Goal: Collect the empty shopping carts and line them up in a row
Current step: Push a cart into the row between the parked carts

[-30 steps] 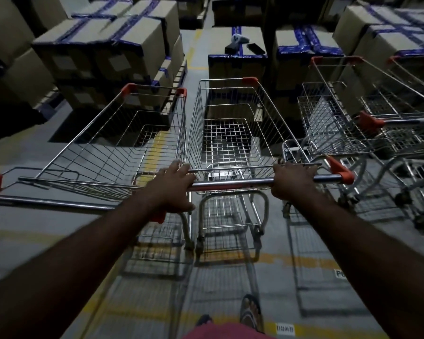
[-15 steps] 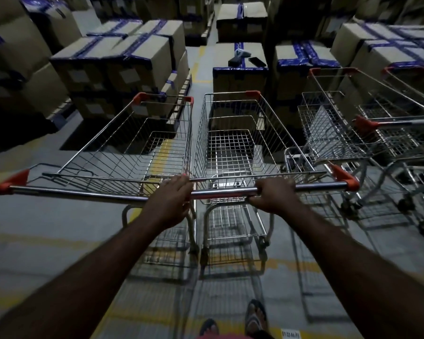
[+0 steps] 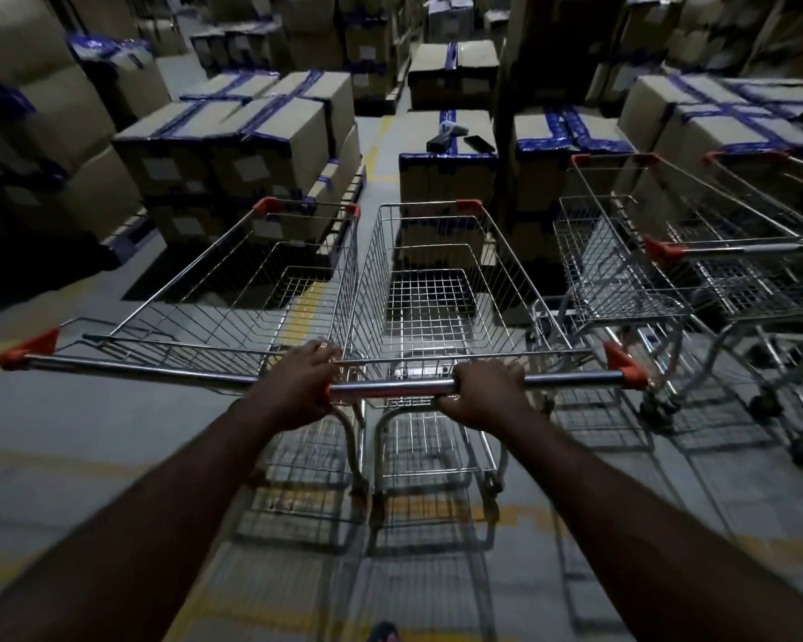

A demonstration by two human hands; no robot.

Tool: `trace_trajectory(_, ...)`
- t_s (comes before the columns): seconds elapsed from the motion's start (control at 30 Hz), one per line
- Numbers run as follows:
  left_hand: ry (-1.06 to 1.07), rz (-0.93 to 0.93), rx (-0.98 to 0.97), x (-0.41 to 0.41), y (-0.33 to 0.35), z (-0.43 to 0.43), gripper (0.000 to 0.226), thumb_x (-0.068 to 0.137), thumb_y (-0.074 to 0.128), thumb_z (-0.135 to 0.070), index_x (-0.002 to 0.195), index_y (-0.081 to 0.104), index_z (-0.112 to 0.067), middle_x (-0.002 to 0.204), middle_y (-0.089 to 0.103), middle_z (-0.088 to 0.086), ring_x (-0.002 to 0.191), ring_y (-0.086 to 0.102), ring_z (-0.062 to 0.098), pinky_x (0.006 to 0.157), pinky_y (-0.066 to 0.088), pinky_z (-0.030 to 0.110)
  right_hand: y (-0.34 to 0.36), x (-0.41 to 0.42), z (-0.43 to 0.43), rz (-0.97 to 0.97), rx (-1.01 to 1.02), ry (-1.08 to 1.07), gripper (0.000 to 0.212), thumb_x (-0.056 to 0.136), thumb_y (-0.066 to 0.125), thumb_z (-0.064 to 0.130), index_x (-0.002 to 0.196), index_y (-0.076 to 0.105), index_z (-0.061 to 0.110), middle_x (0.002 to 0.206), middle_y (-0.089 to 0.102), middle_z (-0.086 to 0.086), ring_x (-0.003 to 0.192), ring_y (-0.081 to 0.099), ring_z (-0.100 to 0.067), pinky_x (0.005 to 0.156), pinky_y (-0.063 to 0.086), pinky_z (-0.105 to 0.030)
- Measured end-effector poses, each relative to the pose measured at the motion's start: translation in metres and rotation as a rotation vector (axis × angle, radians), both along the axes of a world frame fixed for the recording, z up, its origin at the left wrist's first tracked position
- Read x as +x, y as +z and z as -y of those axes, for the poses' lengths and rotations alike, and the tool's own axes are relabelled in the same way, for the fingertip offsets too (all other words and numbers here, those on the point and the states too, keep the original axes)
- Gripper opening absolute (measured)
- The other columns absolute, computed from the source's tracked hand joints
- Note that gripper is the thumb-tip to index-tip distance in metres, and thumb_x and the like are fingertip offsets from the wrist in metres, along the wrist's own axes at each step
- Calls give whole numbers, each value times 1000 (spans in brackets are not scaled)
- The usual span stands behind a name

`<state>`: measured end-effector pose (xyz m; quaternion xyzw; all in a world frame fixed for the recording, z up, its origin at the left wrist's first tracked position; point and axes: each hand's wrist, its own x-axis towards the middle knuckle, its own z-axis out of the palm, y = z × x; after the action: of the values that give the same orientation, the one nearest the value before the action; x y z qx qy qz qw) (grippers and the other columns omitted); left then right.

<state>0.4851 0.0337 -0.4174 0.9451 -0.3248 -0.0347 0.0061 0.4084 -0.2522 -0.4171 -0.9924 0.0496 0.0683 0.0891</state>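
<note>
My right hand point(image 3: 485, 393) wraps handle bar point(image 3: 390, 389) of centre cart point(image 3: 430, 289), fingers curled over top. My left hand point(image 3: 297, 386) curls round bar's left end. End cap there hidden beneath hand, as is near end of left cart point(image 3: 233, 308) handle. Left cart stands just beside centre cart. Right of centre cart: third cart point(image 3: 622, 271), then fourth cart point(image 3: 756, 280), cut off by frame edge. Beyond centre cart: taped cardboard boxes point(image 3: 446, 178); dark items point(image 3: 441, 142) on top, indistinct. Grey concrete floor point(image 3: 66, 433), yellow line point(image 3: 307, 303) under left cart. Light dim.
</note>
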Motion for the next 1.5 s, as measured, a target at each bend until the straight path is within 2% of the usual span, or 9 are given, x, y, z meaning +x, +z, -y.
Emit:
trace_trajectory(0.13, 131, -143, 20, 0, 11, -8, 111, 72, 86, -37, 158, 16, -27, 166, 9, -3, 152, 13, 24, 121, 8, 50, 0, -1, 3, 0, 10, 23, 44, 85, 57, 70, 97, 61, 28, 93, 63, 3, 105, 58, -26, 98, 29, -45)
trace_trajectory(0.23, 201, -221, -28, -2, 14, -15, 106, 71, 87, -31, 156, 22, -31, 166, 17, -1, 141, 39, 28, 118, 26, 49, 4, -3, 2, -31, 0, 50, 56, 87, 44, 81, 100, 57, 28, 100, 65, 1, 104, 58, -25, 103, 30, -50)
trace_trajectory(0.3, 219, -299, -88, -1, 17, -15, 98, 76, 85, -21, 155, 27, -31, 163, 26, 3, 119, 55, 23, 97, 46, 30, 6, -4, -1, -31, -7, 52, 56, 91, 39, 78, 105, 58, 28, 106, 66, -2, 109, 57, -26, 105, 29, -51)
trace_trajectory(0.43, 226, -364, -80, 4, 21, -15, 96, 81, 80, -16, 157, 22, -28, 147, 48, 14, 96, 59, 12, 69, 39, 11, 9, -5, -3, -21, -19, 41, 57, 92, 39, 77, 111, 60, 27, 109, 66, -2, 112, 57, -27, 103, 29, -49)
trace_trajectory(0.53, 212, -358, -34, 4, 26, -15, 103, 76, 84, -23, 158, 21, -27, 160, 33, 9, 118, 56, 24, 91, 45, 27, 9, -7, -4, -24, -33, 38, 57, 93, 39, 76, 113, 60, 27, 112, 66, -3, 114, 56, -28, 104, 29, -49)
trace_trajectory(0.63, 192, -322, -14, 1, 28, -12, 101, 74, 86, -30, 156, 28, -26, 167, 12, -1, 134, 46, 30, 106, 37, 38, 9, -6, -5, -25, -11, 27, 56, 92, 39, 77, 107, 61, 28, 109, 66, -2, 112, 57, -27, 105, 29, -52)
trace_trajectory(1.07, 186, -296, -50, -2, 20, -16, 103, 76, 85, -27, 157, 22, -26, 168, 0, -4, 135, 46, 31, 106, 41, 42, 6, -11, -10, -45, -28, 13, 51, 92, 37, 78, 95, 52, 29, 91, 54, 4, 104, 59, -26, 104, 29, -51)
trace_trajectory(1.2, 176, -148, 49, -11, 13, -11, 105, 75, 81, -50, 157, 20, -29, 168, 0, 0, 132, 50, 34, 108, 43, 50, 8, -16, -13, -66, -21, 11, 49, 92, 37, 78, 91, 48, 30, 90, 55, 4, 105, 60, -27, 106, 29, -54)
trace_trajectory(1.5, 166, 3, 23, -23, 3, -12, 68, 80, 79, -39, 140, 46, -34, 166, 16, 7, 117, 61, 32, 96, 52, 54, 6, -28, -17, -55, 5, 15, 49, 92, 38, 78, 90, 48, 30, 85, 54, 6, 103, 60, -24, 108, 28, -54)
